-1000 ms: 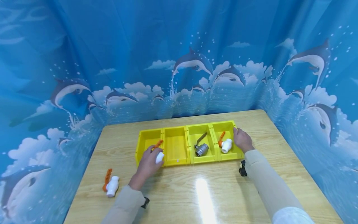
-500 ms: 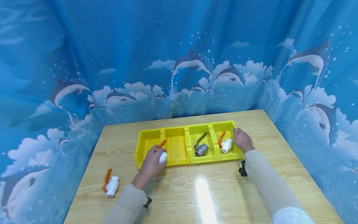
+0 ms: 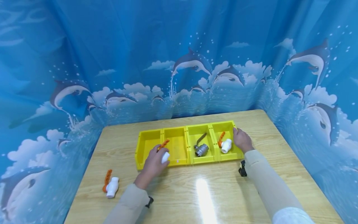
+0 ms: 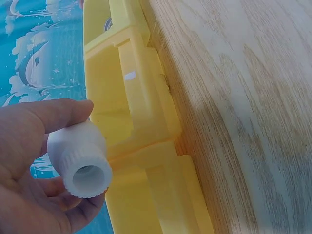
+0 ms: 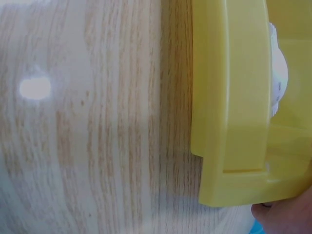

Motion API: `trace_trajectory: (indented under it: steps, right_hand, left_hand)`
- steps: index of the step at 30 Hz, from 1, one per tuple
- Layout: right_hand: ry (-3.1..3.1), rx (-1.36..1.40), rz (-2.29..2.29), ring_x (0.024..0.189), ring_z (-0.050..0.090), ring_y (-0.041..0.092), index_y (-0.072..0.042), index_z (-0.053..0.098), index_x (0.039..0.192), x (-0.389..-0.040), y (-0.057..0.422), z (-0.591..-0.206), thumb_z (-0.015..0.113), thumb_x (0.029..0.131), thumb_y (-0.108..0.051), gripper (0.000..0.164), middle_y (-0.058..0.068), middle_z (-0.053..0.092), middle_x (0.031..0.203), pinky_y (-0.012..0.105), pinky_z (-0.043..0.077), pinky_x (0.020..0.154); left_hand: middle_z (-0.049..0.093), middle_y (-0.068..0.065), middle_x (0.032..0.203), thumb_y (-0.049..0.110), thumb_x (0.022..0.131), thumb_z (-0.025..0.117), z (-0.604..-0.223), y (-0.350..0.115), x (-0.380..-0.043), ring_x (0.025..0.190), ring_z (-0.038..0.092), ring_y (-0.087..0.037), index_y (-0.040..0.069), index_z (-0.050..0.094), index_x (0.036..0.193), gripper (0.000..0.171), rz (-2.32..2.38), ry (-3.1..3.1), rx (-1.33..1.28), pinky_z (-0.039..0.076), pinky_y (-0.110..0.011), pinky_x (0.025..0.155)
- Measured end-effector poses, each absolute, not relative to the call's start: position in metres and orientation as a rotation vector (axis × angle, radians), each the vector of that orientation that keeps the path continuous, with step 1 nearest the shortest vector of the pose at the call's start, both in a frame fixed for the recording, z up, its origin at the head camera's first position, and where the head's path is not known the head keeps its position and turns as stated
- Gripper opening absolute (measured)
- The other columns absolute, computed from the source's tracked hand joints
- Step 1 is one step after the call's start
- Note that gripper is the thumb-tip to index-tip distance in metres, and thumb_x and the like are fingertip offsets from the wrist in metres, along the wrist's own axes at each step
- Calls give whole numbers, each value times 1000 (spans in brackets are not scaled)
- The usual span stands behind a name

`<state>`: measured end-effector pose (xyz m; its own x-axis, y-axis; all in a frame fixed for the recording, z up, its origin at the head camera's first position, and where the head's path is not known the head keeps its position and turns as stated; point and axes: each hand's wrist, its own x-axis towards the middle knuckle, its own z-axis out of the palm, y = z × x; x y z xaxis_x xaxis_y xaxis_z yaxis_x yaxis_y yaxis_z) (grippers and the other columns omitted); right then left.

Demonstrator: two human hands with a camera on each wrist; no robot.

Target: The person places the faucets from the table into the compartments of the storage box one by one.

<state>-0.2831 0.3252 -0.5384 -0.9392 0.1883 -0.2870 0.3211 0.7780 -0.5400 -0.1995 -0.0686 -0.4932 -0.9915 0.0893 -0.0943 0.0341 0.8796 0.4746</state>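
My left hand [image 3: 153, 162] grips a white plastic ball valve [image 3: 165, 157] with an orange lever [image 3: 164, 144], held over the front of the two left yellow bins. In the left wrist view, thumb and fingers wrap the white valve body [image 4: 80, 156], its open threaded end facing the camera. At the far right, my right hand [image 3: 242, 140] holds the outer side wall of the end bin [image 3: 237, 153]. A similar white valve [image 3: 226, 146] lies inside that bin. Only part of this hand [image 5: 287, 214] shows in the right wrist view, at the bin's corner.
Left of the bins, another white valve with an orange lever [image 3: 112, 187] lies on the wooden table [image 3: 223, 193]. A metal ball valve [image 3: 201, 150] sits in the third bin from the left. A blue dolphin-print curtain [image 3: 156, 77] stands behind the table.
My left hand has moved slightly to the right with the white valve, from the leftmost bin towards the second one. The right hand stays at the end bin's wall.
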Motion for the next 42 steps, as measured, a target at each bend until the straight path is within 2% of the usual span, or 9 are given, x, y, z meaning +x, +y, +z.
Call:
trace_trajectory:
  steps: [6, 17, 42]
  right_hand:
    - [2752, 404, -905, 137, 25, 51, 11, 18, 149, -283, 325, -537, -2, 101, -49, 80, 34, 25, 150, 59, 21, 112]
    - [2731, 413, -907, 138, 23, 50, 9, 17, 150, -282, 325, -536, -1, 101, -49, 78, 32, 23, 152, 59, 19, 112]
    - [2714, 440, -902, 139, 22, 49, 8, 16, 151, -282, 324, -536, -2, 101, -50, 79, 31, 22, 153, 58, 18, 113]
  left_hand:
    - [42, -10, 144, 18, 78, 82, -493, -66, -199, 119, 46, -31, 22, 62, 122, 48, 710, 2966, 127, 44, -53, 98]
    - [39, -9, 147, 21, 80, 81, -491, -58, -199, 122, 45, -31, 25, 61, 123, 48, 673, 2955, 168, 44, -53, 98]
    - [42, -12, 145, 20, 80, 81, -496, -41, -206, 122, 46, -33, 22, 63, 120, 43, 734, 2935, 341, 47, -53, 94]
